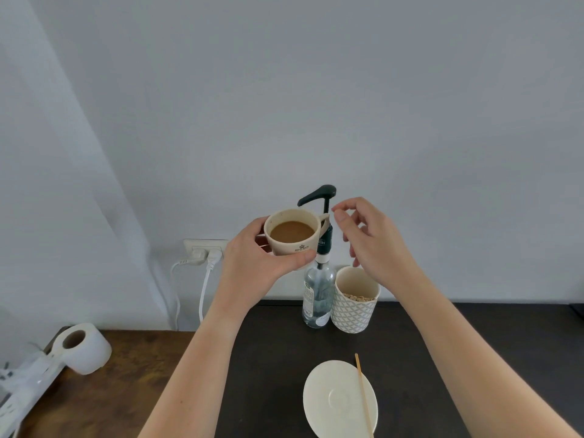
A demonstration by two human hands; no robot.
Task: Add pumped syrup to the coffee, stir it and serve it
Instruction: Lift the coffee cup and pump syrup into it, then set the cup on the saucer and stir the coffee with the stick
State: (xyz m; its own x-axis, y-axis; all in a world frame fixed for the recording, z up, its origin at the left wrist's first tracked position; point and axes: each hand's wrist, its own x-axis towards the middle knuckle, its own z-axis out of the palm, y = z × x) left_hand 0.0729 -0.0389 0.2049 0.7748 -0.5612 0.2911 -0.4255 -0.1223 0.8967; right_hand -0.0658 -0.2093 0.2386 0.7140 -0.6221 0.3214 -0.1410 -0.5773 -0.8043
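My left hand (pixel 256 260) grips a cream cup of milky coffee (pixel 292 233) and holds it in the air under the spout of a black pump (pixel 319 195). The pump tops a clear glass syrup bottle (pixel 317 298) that stands on the dark table. My right hand (pixel 373 241) hovers just right of the pump stem, fingers loosely apart, holding nothing. A cream saucer (pixel 335 403) lies near the front edge, with a thin wooden stir stick (pixel 363 395) resting across it.
A patterned white cup (pixel 354 308) holding several wooden sticks stands right of the bottle. At left, a roll of white tissue (pixel 83 347) and a power strip (pixel 22 387) lie on the brown wooden top. A wall socket (pixel 205 248) with two white plugs is behind.
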